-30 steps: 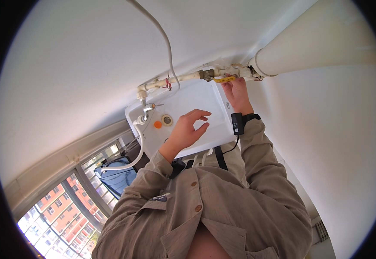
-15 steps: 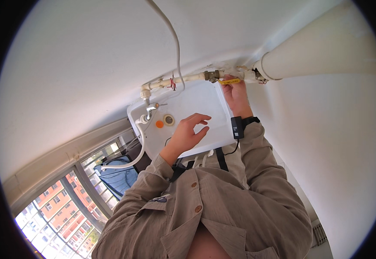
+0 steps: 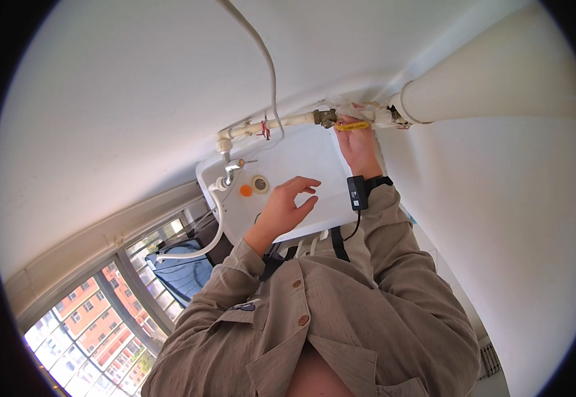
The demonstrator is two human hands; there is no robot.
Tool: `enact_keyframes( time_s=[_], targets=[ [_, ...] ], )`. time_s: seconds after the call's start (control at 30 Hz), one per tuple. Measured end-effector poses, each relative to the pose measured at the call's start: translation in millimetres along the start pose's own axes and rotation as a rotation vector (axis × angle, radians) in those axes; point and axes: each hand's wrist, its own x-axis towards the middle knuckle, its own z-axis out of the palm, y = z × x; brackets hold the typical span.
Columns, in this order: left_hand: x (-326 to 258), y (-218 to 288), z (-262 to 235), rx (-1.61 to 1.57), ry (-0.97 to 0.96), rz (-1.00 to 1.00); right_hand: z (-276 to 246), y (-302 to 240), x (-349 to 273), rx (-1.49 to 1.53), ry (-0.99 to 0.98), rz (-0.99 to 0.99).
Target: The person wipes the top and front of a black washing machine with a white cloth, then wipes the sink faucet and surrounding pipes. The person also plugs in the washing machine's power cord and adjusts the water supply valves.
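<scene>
My right hand reaches to a brass valve on a white pipe and is closed on its yellow handle. A black device is strapped to that wrist. My left hand hovers over the white sink with its fingers apart, holding nothing. It is close to the drain and a small orange round piece.
A tap with a white hose stands at the sink's left end. A thick white pipe runs along the wall on the right. A white cable hangs down the wall. A barred window and a blue object are at lower left.
My left hand has drifted slightly right over the sink, fingers a little more spread. My right hand stays on the yellow handle.
</scene>
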Motion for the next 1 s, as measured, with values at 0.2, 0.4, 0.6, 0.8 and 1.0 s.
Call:
enact_keyframes(
  time_s=[0.2,0.4,0.6,0.8,1.0],
  targets=[
    [6.0,6.0,2.8,0.008,-0.023,0.025,-4.3,-21.6,-16.2,-0.049,-0.008,0.079],
    [5.7,3.8,-1.8,0.001,-0.004,-0.005,-9.3,-31.2,-20.9,0.125,0.157,0.042],
    [1.9,1.0,1.4,0.013,-0.008,-0.004,-4.0,17.0,-12.3,0.056,-0.028,-0.003],
    [1.5,-1.6,2.1,0.013,0.000,0.037,-3.7,-27.0,-26.2,0.067,0.152,-0.006],
    [-1.8,-4.6,-0.9,-0.009,0.016,-0.022,2.2,-1.0,-18.9,0.127,0.197,-0.082]
  ],
)
